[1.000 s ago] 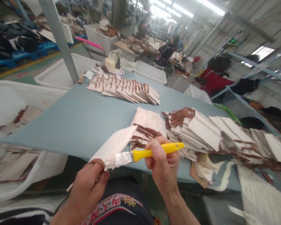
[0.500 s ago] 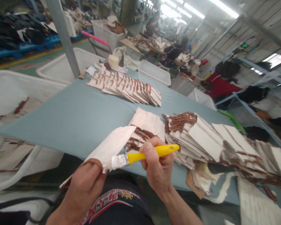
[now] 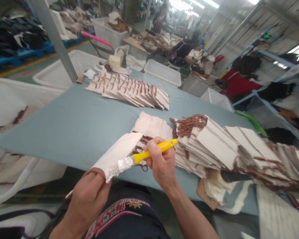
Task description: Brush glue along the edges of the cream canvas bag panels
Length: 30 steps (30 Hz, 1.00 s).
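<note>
We grip the yellow-handled brush [image 3: 142, 156] in the right hand [image 3: 161, 162]; its fingers [image 3: 153, 148] wrap tightly around the handle, leaving no gap. The brush head, coated in a white substance, points left and meets the near end of the pale panel [image 3: 121, 149]. We pinch this panel at its brown-trimmed near end in the left hand [image 3: 89, 191], with the fingers folded closely onto it. The panel slants from the left hand toward the far right, over the near edge of the blue-green counter [image 3: 57, 122]. We locate a small pile [image 3: 151, 125] just beyond the right hand, a larger stack [image 3: 214, 142] to its right, and an overlapping row of panels [image 3: 129, 90] on the far side
</note>
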### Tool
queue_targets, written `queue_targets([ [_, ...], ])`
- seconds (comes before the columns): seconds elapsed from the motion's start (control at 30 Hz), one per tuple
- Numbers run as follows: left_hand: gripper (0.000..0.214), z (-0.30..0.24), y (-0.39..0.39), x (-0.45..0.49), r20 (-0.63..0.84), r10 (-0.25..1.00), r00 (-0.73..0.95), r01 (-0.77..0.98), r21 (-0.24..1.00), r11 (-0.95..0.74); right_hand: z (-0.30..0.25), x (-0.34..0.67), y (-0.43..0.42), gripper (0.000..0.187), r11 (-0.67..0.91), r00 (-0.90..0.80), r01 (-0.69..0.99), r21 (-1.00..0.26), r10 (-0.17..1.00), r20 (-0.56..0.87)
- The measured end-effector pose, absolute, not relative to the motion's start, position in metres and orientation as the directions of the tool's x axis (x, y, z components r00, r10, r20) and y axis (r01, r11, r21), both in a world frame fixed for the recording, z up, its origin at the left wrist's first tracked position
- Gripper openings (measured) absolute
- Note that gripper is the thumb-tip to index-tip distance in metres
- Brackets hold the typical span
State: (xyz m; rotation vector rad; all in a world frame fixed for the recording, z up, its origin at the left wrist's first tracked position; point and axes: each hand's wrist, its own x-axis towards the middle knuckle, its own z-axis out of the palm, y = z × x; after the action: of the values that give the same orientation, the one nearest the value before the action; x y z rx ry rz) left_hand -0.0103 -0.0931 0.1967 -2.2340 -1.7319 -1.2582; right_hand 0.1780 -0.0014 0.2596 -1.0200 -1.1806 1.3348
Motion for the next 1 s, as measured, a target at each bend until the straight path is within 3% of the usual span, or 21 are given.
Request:
queue_targets([
  [0.2, 0.022, 0.189, -0.092, -0.013, 0.59, 0.802, 0.095, 0.845, 0.379, -0.379, 0.258, 0.181, -0.007, 0.043, -0.056, -0.185, -0.194, -0.979, 0.983, -0.019],
  [0.37, 0.029, 0.185, -0.092, -0.011, 0.6, 0.792, 0.109, 0.844, 0.366, -0.393, 0.258, 0.177, -0.003, 0.045, -0.047, -0.115, -0.195, -0.98, 0.993, -0.025],
  [0.53, 0.022, 0.182, -0.097, -0.018, 0.59, 0.795, 0.141, 0.837, 0.358, -0.414, 0.255, 0.175, -0.006, 0.044, -0.079, -0.167, -0.219, -0.972, 0.985, -0.043],
  [0.77, 0.026, 0.188, -0.093, -0.023, 0.634, 0.757, 0.16, 0.834, 0.323, -0.447, 0.257, 0.18, -0.001, 0.044, -0.012, -0.007, -0.098, -0.995, 1.0, -0.012],
  [1.0, 0.029, 0.207, -0.076, -0.031, 0.686, 0.704, 0.186, 0.818, 0.288, -0.497, 0.278, 0.161, 0.006, 0.04, -0.035, -0.096, -0.12, -0.992, 0.995, -0.023],
])
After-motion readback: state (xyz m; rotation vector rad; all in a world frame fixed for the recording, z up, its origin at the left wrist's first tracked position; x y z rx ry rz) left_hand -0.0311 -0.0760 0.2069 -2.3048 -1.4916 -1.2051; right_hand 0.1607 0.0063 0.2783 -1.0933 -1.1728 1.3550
